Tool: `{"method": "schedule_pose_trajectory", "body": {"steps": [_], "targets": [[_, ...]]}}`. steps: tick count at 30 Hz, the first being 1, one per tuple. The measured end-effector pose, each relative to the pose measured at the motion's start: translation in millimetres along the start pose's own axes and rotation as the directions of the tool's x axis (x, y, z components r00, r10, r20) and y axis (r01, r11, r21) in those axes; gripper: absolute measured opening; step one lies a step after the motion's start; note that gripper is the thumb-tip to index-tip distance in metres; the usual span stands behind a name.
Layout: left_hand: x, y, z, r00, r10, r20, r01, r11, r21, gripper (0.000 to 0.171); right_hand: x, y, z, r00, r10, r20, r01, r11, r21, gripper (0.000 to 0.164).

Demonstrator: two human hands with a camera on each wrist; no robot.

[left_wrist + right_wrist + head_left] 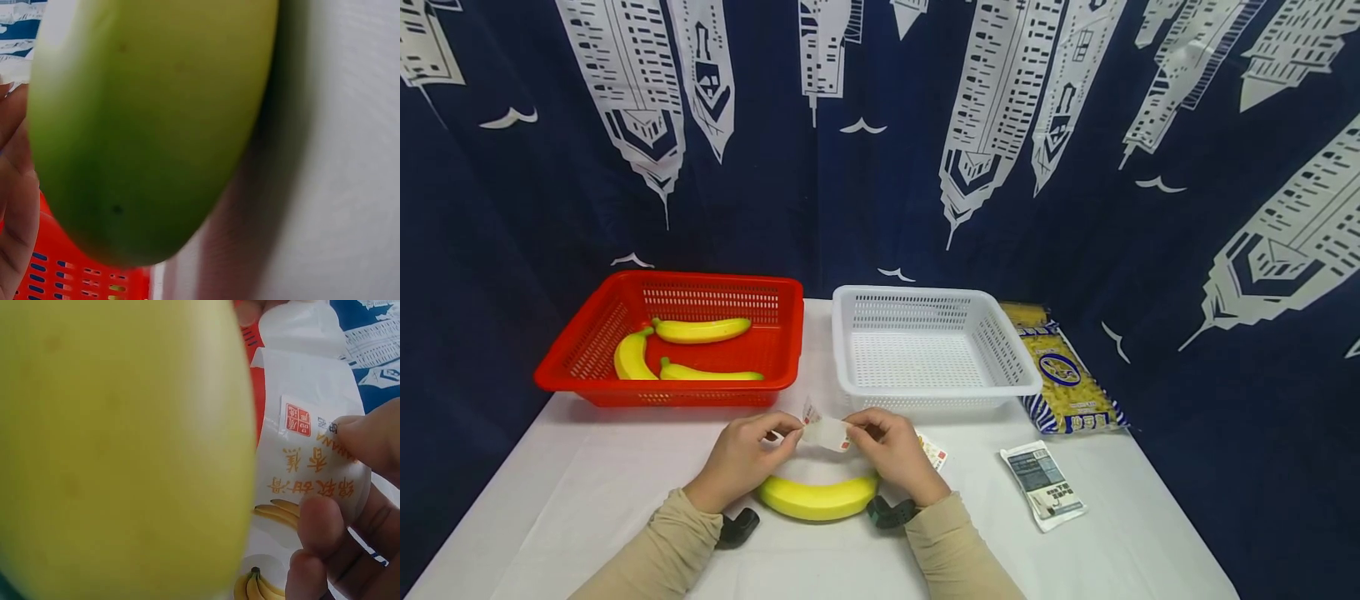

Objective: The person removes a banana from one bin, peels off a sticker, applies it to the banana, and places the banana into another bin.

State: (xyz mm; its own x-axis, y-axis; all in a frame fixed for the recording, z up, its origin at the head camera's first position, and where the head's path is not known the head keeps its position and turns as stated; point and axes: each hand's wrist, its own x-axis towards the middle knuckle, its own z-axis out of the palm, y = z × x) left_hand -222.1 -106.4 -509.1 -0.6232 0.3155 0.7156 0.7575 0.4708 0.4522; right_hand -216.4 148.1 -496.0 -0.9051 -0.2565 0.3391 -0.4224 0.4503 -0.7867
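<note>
The right hand [897, 450] pinches a "香蕉" label [300, 442].

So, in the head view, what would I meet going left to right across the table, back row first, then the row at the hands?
Back: red basket → white basket → yellow-and-blue bag.
Front: left hand → printed label → right hand → small flat packet.

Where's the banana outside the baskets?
In the head view, the banana lies on the white table, low and slightly left of centre, just below the label held in the fingers.
</note>
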Motion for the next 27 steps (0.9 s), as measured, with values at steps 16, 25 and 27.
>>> {"method": "schedule_pose_trajectory", "body": {"steps": [16, 25, 27], "targets": [[1.4, -2.3, -8.0, 0.999, -0.005, -0.045, 0.006, 1.0, 0.011, 0.022, 2.2, 7.7, -2.0, 0.993, 0.113, -0.031, -0.116, 0.987, -0.113, 0.01], [3.3, -1.7, -14.2, 0.997, -0.004, -0.072, -0.001, 0.998, -0.064, 0.024, 3.3, 12.7, -0.1, 0.987, 0.154, -0.05, -0.16, 0.975, -0.155, 0.01], [3.0, -0.6, -14.5, 0.999, -0.005, -0.051, 0.001, 0.996, -0.087, 0.024, 2.5, 12.4, 0.0, 0.989, 0.139, -0.043, -0.144, 0.978, -0.154, 0.012]]}}
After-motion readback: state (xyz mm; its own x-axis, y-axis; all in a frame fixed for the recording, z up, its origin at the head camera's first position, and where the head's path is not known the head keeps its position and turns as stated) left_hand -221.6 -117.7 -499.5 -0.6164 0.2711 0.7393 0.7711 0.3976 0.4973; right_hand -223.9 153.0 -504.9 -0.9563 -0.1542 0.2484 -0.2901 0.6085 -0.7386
